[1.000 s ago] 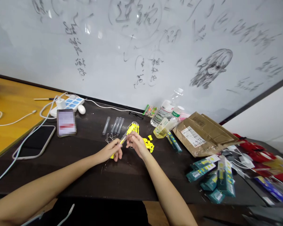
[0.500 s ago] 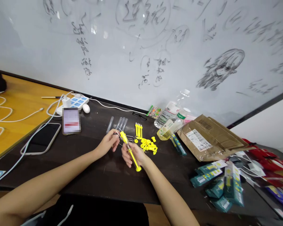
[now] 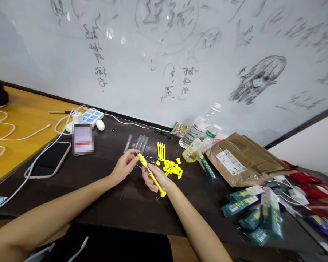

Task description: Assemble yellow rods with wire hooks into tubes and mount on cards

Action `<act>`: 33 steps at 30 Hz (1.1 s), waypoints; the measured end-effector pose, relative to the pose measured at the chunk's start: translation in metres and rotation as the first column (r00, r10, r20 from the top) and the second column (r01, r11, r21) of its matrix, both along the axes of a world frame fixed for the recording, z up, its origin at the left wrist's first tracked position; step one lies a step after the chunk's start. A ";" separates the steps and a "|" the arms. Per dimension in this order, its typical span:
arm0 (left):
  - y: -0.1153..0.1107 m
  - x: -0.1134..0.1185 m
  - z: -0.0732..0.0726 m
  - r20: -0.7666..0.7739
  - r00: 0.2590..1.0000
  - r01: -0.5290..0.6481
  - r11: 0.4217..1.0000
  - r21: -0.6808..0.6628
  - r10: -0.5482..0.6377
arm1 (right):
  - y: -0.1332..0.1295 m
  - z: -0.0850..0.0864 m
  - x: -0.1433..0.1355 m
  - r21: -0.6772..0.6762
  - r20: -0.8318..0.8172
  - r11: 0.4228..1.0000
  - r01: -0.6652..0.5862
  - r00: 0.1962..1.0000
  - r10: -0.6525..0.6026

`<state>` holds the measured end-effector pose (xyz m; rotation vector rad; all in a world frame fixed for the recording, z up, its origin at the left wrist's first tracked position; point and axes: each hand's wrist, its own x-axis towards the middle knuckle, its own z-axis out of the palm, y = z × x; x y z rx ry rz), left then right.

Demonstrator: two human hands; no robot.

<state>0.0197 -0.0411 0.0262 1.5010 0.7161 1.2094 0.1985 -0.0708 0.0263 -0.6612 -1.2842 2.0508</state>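
Tube (image 3: 154, 179) with yellow fittings gripped over dark table (image 3: 112, 207)

Slanting across the lower center of the frame, the yellow-and-clear tube is grasped by a person's right hand (image 3: 163, 177), its flanged yellow end pointing toward the lower right. The left hand (image 3: 123, 170) bends its fingertips to the tube's upper end; whether they clasp it or a thin piece there cannot be told. Just beyond, at center, lie clear cylinders (image 3: 139, 142), bent wires (image 3: 151, 159), a row of yellow rods (image 3: 161, 151) and scattered yellow pieces (image 3: 172, 169). Green boxes (image 3: 270, 214) are piled at lower right, below a brown parcel (image 3: 246, 160).
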 end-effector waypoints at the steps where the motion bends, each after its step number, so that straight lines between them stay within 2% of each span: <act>1: 0.000 0.000 -0.001 -0.024 1.000 -0.002 1.000 0.001 0.002 | 0.001 -0.001 0.000 -0.001 0.004 1.000 0.000 1.000 0.000; 4: 0.000 0.001 -0.003 -0.093 0.996 -0.016 1.000 -0.006 0.015 | 0.001 -0.002 -0.002 -0.012 -0.008 1.000 0.005 1.000 -0.005; 8: 0.000 0.002 -0.004 -0.148 0.987 -0.055 0.998 0.043 0.061 | -0.001 -0.002 -0.011 0.009 -0.023 0.996 0.089 0.996 -0.088; 11: 0.000 0.002 -0.004 -0.135 0.990 -0.045 0.998 0.038 0.049 | -0.004 -0.005 -0.023 0.093 0.034 0.971 0.219 0.974 -0.223; 13: -0.001 0.003 -0.002 -0.098 0.995 -0.017 1.000 0.003 0.017 | -0.006 -0.008 -0.032 0.180 0.050 0.922 0.342 0.933 -0.355; 15: -0.003 0.004 -0.002 -0.050 0.998 0.024 0.999 -0.022 -0.025 | -0.009 -0.009 -0.039 0.203 0.034 0.890 0.407 0.906 -0.422; 19: -0.006 0.007 -0.001 0.010 0.998 0.057 0.998 0.007 -0.057 | -0.012 -0.008 -0.045 0.118 0.000 0.917 0.380 0.924 -0.383; 23: -0.006 0.007 0.001 -0.040 0.999 0.015 1.000 0.026 -0.014 | -0.015 -0.006 -0.047 0.074 -0.030 0.932 0.354 0.935 -0.352; 28: -0.007 0.004 0.007 -0.146 0.986 -0.061 0.991 0.117 0.078 | -0.019 -0.002 -0.049 0.020 -0.053 0.950 0.312 0.949 -0.311; 33: -0.006 0.003 0.008 -0.119 0.992 -0.030 0.992 0.125 0.045 | -0.020 -0.001 -0.049 0.020 -0.059 0.952 0.305 0.951 -0.303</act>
